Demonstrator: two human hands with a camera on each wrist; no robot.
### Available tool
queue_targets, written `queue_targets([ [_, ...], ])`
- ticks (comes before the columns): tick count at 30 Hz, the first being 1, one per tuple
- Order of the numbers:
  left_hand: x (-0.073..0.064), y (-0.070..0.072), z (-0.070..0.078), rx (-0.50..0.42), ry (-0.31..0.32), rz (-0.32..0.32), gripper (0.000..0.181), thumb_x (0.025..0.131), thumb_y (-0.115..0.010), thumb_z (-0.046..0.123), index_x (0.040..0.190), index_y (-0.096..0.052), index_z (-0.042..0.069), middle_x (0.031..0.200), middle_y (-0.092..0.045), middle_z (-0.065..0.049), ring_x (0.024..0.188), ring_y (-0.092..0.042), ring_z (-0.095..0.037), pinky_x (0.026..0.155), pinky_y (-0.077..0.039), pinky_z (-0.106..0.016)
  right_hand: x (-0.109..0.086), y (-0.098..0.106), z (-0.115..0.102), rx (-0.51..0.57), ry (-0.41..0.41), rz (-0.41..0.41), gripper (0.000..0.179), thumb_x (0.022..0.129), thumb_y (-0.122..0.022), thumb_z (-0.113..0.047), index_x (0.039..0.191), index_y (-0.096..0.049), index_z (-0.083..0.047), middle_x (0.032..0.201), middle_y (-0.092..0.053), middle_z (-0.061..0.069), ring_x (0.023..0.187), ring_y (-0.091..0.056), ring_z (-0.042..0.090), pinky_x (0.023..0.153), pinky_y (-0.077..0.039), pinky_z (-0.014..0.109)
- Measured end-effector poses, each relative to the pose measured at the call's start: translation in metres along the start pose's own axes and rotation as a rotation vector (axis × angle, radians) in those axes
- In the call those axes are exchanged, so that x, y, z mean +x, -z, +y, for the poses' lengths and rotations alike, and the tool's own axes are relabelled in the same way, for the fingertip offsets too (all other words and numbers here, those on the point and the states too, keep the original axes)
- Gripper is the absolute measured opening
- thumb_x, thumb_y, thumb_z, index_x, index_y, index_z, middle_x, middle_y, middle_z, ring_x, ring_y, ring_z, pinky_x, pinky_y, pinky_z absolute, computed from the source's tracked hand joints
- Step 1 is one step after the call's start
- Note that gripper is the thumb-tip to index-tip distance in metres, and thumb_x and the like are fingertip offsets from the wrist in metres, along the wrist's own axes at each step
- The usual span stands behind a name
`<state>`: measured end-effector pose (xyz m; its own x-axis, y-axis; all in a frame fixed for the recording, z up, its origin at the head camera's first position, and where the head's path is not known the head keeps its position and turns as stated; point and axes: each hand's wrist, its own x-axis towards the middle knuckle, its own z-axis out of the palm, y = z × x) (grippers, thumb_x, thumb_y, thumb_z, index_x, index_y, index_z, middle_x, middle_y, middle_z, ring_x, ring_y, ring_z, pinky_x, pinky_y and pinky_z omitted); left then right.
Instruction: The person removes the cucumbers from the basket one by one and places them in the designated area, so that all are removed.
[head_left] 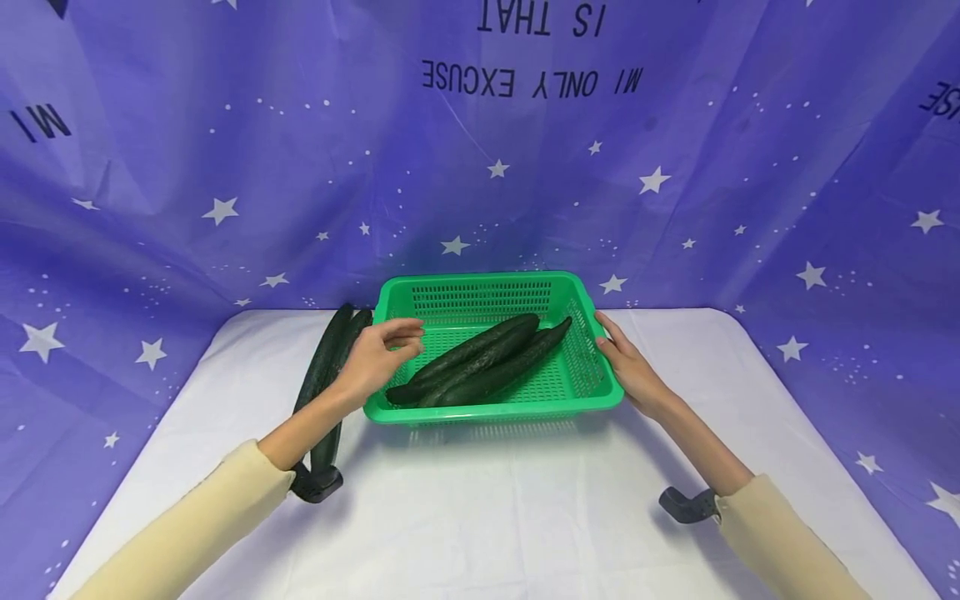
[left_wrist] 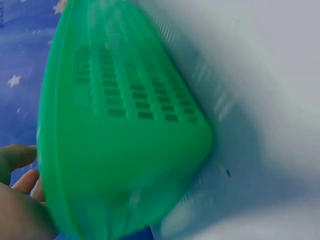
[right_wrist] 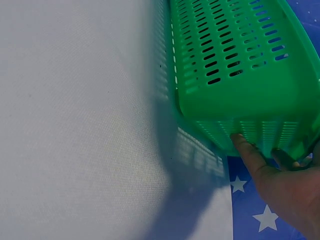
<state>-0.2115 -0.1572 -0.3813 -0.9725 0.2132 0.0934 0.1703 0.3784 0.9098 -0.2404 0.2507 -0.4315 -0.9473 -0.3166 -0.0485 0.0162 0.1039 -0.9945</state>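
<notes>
A green plastic basket [head_left: 495,412] with slotted walls holds dark green cucumbers [head_left: 501,375] lying side by side on a slant. At its right end my right hand [head_left: 633,375] grips the rim, fingers against the outside of the end wall [right_wrist: 260,135] in the right wrist view. My left hand [head_left: 378,358] hovers by the basket's left rim, fingers loosely bent and holding nothing. In the left wrist view its fingers [left_wrist: 25,182] show beside the rim. Two more cucumbers [head_left: 318,371] lie on the table left of the basket, partly hidden under my left hand and forearm.
A white cloth [head_left: 487,517] covers the table. Behind and around it hangs a purple curtain [head_left: 450,192] with white stars and lettering, close to the basket's far side. Dark curved pieces [head_left: 686,506] stick out beneath both sleeves.
</notes>
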Motion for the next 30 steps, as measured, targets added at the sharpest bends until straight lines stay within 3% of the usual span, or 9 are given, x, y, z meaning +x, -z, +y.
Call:
queue_targets([
  [6,0.015,-0.035,0.004,0.072,0.000,-0.099,0.045,0.097,-0.067,0.010,0.140,-0.056,0.003,0.130,-0.061,-0.019,0.116,-0.059,-0.030,0.096,-0.049,-0.045,-0.003,0.002,0.000,-0.005,-0.008,0.008,0.061,0.111,-0.033,-0.033,0.163,-0.002,-0.024,0.153,-0.028,0.028,0.126,-0.046,0.041,0.088,-0.053,0.028],
  [13,0.033,-0.063,0.005,0.075,0.015,-0.155,0.048,0.096,-0.068,0.009,0.142,-0.054,0.002,0.132,-0.060,-0.020,0.117,-0.059,-0.030,0.094,-0.051,-0.042,-0.004,0.004,0.001,0.001,-0.005,0.013,0.060,0.111,-0.032,-0.032,0.163,-0.002,-0.024,0.154,-0.027,0.027,0.128,-0.043,0.041,0.089,-0.052,0.027],
  [20,0.040,-0.071,-0.001,0.070,0.075,-0.233,0.046,0.096,-0.067,0.010,0.140,-0.056,0.001,0.134,-0.060,-0.016,0.120,-0.056,-0.030,0.095,-0.050,-0.043,-0.003,0.002,0.001,0.007,-0.001,0.006,0.061,0.111,-0.033,-0.034,0.163,-0.002,-0.024,0.153,-0.028,0.029,0.126,-0.046,0.044,0.088,-0.053,0.031],
  [30,0.046,-0.073,-0.005,0.138,0.079,-0.295,0.048,0.097,-0.067,0.009,0.143,-0.055,0.003,0.138,-0.056,-0.018,0.124,-0.054,-0.032,0.097,-0.049,-0.045,0.000,0.001,0.002,0.012,0.015,0.003,0.060,0.111,-0.031,-0.031,0.163,-0.002,-0.023,0.152,-0.029,0.031,0.123,-0.050,0.043,0.090,-0.054,0.035],
])
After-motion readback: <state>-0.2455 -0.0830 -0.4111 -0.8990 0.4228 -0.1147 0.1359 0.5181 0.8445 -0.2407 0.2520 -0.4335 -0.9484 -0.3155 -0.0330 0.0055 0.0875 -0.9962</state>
